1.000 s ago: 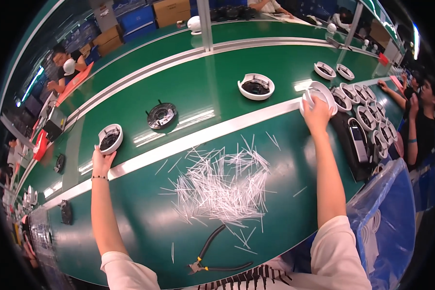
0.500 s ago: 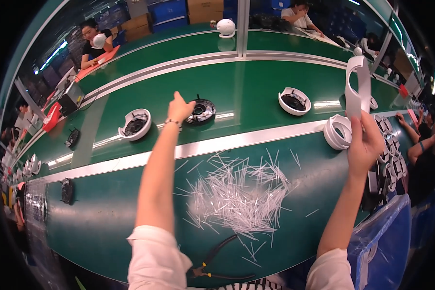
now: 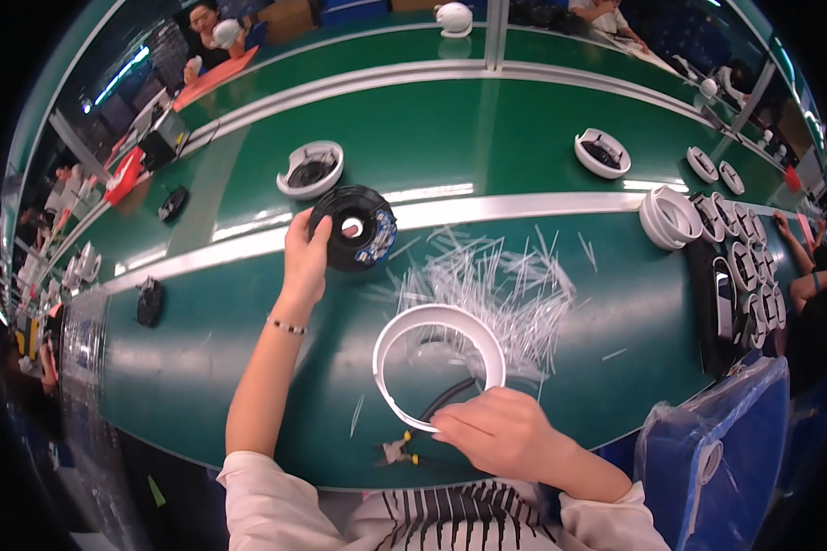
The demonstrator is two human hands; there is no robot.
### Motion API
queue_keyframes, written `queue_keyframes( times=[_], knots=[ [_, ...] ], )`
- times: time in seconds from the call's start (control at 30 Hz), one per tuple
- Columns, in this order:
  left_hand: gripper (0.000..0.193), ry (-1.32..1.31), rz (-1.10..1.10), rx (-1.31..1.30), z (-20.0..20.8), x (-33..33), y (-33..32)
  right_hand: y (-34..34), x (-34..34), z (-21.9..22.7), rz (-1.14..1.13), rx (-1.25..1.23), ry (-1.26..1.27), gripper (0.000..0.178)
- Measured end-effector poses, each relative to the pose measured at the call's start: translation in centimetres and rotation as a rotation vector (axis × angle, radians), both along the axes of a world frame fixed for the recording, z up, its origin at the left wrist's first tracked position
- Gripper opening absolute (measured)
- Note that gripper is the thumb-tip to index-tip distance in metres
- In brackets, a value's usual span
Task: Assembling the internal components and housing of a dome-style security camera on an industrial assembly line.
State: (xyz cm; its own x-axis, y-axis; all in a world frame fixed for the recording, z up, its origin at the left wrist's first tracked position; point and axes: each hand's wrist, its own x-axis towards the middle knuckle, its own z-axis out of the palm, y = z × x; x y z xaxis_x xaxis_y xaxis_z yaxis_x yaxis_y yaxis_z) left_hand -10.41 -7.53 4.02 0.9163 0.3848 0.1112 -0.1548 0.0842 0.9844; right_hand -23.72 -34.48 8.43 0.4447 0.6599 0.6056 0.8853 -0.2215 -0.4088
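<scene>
My left hand [image 3: 305, 259] grips the left rim of a round black part [image 3: 353, 228] with a white centre, lifted just above the green bench. My right hand [image 3: 498, 432] pinches the near edge of a white plastic ring [image 3: 438, 364] held close to my body. Under and beyond the ring lies a heap of thin white strips [image 3: 492, 280]. Pliers with a black cable [image 3: 404, 450] rest at the near edge, partly hidden by my right hand.
A white ring holding a black part [image 3: 311, 169] and another [image 3: 603, 152] sit on the far belt. Stacked white rings [image 3: 673, 217] and rows of more rings [image 3: 742, 257] fill the right side. A blue bag [image 3: 719, 450] hangs lower right. Other people work along both sides.
My left hand has picked the black round part off the belt and drawn it nearer. My right hand has brought a white ring from the right stack down in front of me.
</scene>
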Motion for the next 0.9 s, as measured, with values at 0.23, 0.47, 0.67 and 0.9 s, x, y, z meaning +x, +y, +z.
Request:
queue_keyframes(
  times=[0.23, 0.47, 0.67, 0.9],
  knots=[
    [0.020, -0.116, 0.055, -0.063, -0.4, -9.4, -0.7, 4.6, -5.4, -3.0, -0.029, -0.187, -0.001, 0.017],
    [0.024, -0.060, -0.042, -0.340, 0.3, -11.7, -1.4, 4.8, -1.0, 1.8, -0.031, -0.568, 0.231, 0.091],
    [0.033, -0.123, -0.115, -0.336, 0.5, -12.0, -1.5, 4.0, 1.3, 0.3, 0.134, -0.596, 0.459, 0.100],
    [0.034, -0.175, -0.111, -0.266, -0.2, -11.9, -1.8, 4.7, -0.7, 1.6, 0.025, -0.674, 0.267, 0.102]
  ],
)
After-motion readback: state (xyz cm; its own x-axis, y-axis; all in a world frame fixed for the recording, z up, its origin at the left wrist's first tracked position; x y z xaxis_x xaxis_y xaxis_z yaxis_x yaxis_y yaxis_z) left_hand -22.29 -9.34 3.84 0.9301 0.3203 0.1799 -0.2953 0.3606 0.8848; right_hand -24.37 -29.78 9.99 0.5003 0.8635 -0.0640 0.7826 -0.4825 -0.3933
